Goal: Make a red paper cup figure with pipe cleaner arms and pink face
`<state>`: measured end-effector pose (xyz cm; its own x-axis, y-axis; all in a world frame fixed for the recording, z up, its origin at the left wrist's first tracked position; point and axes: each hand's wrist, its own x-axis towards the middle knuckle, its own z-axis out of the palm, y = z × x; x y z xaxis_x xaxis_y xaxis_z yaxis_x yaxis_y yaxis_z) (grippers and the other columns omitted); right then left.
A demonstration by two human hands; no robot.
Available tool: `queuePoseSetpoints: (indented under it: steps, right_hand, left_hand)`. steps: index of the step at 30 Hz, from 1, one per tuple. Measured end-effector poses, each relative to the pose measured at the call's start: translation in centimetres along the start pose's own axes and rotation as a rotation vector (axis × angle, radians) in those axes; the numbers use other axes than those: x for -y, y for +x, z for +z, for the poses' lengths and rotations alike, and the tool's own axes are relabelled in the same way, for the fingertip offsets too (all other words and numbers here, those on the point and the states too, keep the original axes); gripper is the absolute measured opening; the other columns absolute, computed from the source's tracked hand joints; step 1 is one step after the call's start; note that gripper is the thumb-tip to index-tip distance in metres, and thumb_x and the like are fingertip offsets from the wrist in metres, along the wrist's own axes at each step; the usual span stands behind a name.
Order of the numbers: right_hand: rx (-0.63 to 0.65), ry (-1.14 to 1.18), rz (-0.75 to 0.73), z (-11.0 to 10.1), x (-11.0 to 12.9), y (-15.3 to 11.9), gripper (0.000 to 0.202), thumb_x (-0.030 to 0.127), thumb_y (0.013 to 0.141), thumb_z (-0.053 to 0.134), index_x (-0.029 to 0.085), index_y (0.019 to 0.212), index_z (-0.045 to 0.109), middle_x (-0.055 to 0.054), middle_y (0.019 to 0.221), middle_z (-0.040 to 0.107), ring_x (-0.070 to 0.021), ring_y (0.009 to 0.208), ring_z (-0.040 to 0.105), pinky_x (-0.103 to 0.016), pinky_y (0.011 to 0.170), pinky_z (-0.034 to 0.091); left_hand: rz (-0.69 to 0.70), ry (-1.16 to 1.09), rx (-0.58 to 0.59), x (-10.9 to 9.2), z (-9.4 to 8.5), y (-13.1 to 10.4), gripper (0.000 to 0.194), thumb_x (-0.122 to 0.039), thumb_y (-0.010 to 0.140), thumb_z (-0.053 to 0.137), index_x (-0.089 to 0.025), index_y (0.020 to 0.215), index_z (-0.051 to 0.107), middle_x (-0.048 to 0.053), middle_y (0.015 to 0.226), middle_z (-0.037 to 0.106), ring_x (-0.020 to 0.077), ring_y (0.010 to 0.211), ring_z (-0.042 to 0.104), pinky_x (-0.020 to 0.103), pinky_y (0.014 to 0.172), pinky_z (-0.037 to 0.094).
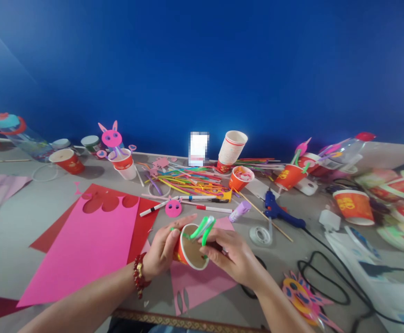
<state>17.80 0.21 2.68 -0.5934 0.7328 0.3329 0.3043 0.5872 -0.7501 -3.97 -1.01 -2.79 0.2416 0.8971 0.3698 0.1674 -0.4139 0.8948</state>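
Tilted on its side, a red paper cup (194, 253) has its open mouth turned toward me. My left hand (162, 249) is wrapped round the cup's left side, with the thumb near the rim. My right hand (229, 252) is at the cup's right rim, its fingers closed round a bent green pipe cleaner (205, 229) that reaches over the mouth. Beneath the cup lies a light pink sheet (202, 286). Just behind the hands is a pink round face cutout (173, 207) with ears.
Pink paper (94, 245) lies left over a red sheet. Behind are many pipe cleaners (188, 180), markers, stacked cups (232, 148) and a finished pink figure (112, 138). To the right are a blue glue gun (280, 210), tape (260, 236) and black cables.
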Motion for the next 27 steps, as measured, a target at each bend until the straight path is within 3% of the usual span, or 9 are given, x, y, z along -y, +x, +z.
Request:
queuePoseSetpoints:
  steps: [7,11,16,18,21,27]
  right_hand:
    - [0.111,-0.047,-0.012,0.3,-0.2,0.0,0.026,0.039,0.103,0.043,0.021,0.093,0.06,-0.004,0.081,0.069,-0.0176,0.069,0.063,-0.025,0.063,0.042]
    - [0.136,-0.005,-0.04,0.2,-0.2,0.3,0.018,0.034,0.099,0.05,0.022,0.088,0.058,-0.002,0.078,0.064,-0.0167,0.068,0.059,-0.025,0.06,0.04]
    - [0.068,0.042,-0.058,-0.3,0.1,0.3,0.006,0.022,0.093,0.054,0.022,0.094,0.06,-0.007,0.103,0.066,-0.0198,0.09,0.063,-0.029,0.077,0.047]
    - [0.009,0.015,-0.058,-0.2,0.2,0.2,0.013,0.022,0.089,0.06,0.023,0.102,0.06,-0.008,0.11,0.066,-0.0199,0.091,0.064,-0.029,0.077,0.048]
    - [-0.089,-0.026,-0.034,0.3,0.3,-0.2,0.033,0.03,0.086,0.069,0.023,0.115,0.058,-0.006,0.101,0.068,-0.016,0.07,0.061,-0.027,0.065,0.048]
    - [-0.094,0.06,0.002,1.3,0.7,-0.3,0.012,0.024,0.097,0.055,0.023,0.097,0.066,-0.002,0.085,0.072,-0.0156,0.071,0.066,-0.026,0.068,0.048]
  left_hand:
    - [-0.039,0.023,0.026,-0.2,0.0,0.0,0.048,-0.038,0.105,0.029,-0.017,0.131,0.063,0.012,0.129,0.068,0.0257,0.121,0.063,0.037,0.107,0.048]
    - [-0.054,0.015,-0.011,-0.2,0.0,0.0,0.048,-0.038,0.105,0.029,-0.018,0.129,0.065,0.011,0.128,0.069,0.0251,0.121,0.063,0.036,0.107,0.047]
    - [-0.056,-0.011,-0.084,0.2,-0.1,0.1,0.048,-0.037,0.105,0.028,-0.017,0.129,0.065,0.011,0.123,0.071,0.0247,0.12,0.063,0.035,0.104,0.049]
    - [-0.015,0.009,-0.076,0.2,-0.1,0.0,0.047,-0.035,0.105,0.028,-0.016,0.129,0.065,0.012,0.126,0.07,0.025,0.121,0.063,0.036,0.105,0.048]
    - [0.058,0.049,-0.025,0.0,-0.2,0.0,0.045,-0.033,0.104,0.03,-0.017,0.132,0.063,0.011,0.131,0.068,0.0248,0.12,0.063,0.035,0.105,0.049]
    - [0.178,0.049,0.0,-0.2,-0.2,0.0,0.043,-0.03,0.104,0.031,-0.019,0.13,0.063,0.011,0.13,0.068,0.0239,0.117,0.066,0.034,0.1,0.052]
